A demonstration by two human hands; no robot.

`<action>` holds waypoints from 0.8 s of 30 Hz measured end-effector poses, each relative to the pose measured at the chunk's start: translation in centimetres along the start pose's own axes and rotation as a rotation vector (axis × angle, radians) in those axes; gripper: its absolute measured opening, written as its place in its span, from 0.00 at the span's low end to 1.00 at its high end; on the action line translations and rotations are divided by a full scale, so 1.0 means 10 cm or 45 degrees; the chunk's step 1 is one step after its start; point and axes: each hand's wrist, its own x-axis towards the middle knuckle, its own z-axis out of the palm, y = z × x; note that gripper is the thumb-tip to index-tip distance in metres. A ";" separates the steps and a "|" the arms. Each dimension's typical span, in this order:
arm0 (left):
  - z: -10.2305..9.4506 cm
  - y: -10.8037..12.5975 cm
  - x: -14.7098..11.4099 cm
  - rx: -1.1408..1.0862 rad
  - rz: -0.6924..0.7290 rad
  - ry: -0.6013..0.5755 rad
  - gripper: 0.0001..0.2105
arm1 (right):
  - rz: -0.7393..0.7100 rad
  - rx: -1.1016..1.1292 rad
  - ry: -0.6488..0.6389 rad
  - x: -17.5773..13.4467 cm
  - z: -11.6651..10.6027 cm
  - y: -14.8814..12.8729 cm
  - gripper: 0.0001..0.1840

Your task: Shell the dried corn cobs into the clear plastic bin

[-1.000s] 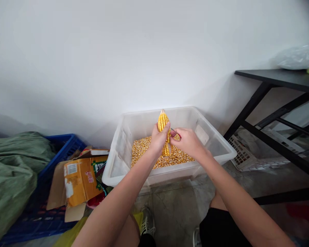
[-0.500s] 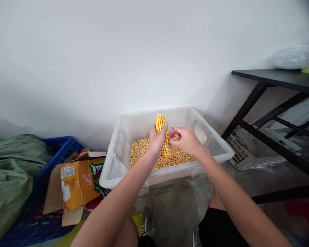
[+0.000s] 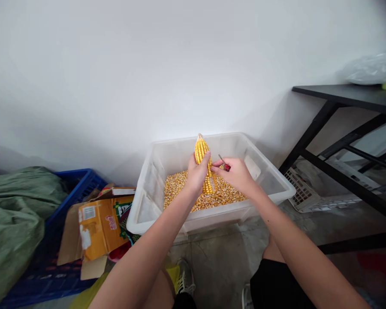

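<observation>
My left hand [image 3: 197, 174] is closed round an ear of corn [image 3: 201, 150], held with its pale tip up above the bin. Along its lower right side a strip of bare cob shows among the yellow kernels. Close by on the right, my right hand [image 3: 234, 171] grips a small red-handled tool [image 3: 226, 166] whose thin metal shaft points up and left; it looks like a screwdriver. Its fingertips are at the side of the ear. Loose corn kernels [image 3: 225, 195] cover the floor of the translucent plastic bin [image 3: 141, 227] below.
To the left lie a torn orange cardboard box [image 3: 98, 231] and a blue crate [image 3: 80, 178] with green cloth [image 3: 16, 214] over it. A black table [image 3: 347, 95] with slanted legs stands at right, a white basket [image 3: 304, 193] beneath. A white wall rises behind the bin.
The right hand has shifted slightly away from the ear, and the tool's shaft has turned a little. The left hand still grips the ear. The view has moved slightly.
</observation>
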 end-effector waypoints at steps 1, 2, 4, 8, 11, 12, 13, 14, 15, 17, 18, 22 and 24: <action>0.00 0.00 0.00 0.006 0.000 -0.002 0.20 | -0.016 -0.025 0.006 0.00 0.00 0.00 0.14; 0.00 0.00 0.01 0.015 -0.001 -0.008 0.20 | -0.028 -0.041 0.006 0.00 -0.01 0.00 0.13; -0.01 0.00 0.01 0.042 0.011 -0.025 0.21 | -0.022 -0.033 -0.011 0.00 -0.04 0.00 0.13; -0.02 0.03 -0.01 0.127 0.037 -0.113 0.22 | 0.056 0.049 -0.082 0.00 -0.09 0.02 0.14; -0.01 0.05 -0.04 0.144 -0.032 -0.171 0.22 | 0.071 0.027 -0.076 -0.02 -0.11 0.03 0.11; -0.01 0.05 -0.04 0.137 -0.054 -0.177 0.22 | 0.073 0.019 -0.064 -0.02 -0.12 0.04 0.10; 0.00 0.05 -0.05 0.129 -0.067 -0.175 0.22 | 0.078 0.018 -0.050 -0.02 -0.13 0.06 0.09; 0.00 0.05 -0.05 0.121 -0.071 -0.168 0.22 | 0.085 0.019 -0.035 -0.01 -0.15 0.08 0.09; 0.00 0.05 -0.04 0.116 -0.065 -0.154 0.22 | 0.093 0.013 -0.024 -0.01 -0.18 0.11 0.08; 0.00 0.04 -0.03 0.105 -0.044 -0.109 0.22 | 0.110 -0.016 -0.017 0.02 -0.24 0.16 0.09; -0.01 0.04 -0.02 0.094 -0.033 -0.085 0.22 | 0.115 -0.024 -0.022 0.04 -0.26 0.19 0.10; -0.01 0.06 -0.01 0.028 0.011 -0.069 0.22 | 0.245 0.157 -0.118 0.05 -0.23 0.16 0.16; 0.00 0.08 -0.03 -0.011 0.031 -0.109 0.22 | 0.379 0.311 -0.215 0.03 -0.13 0.10 0.22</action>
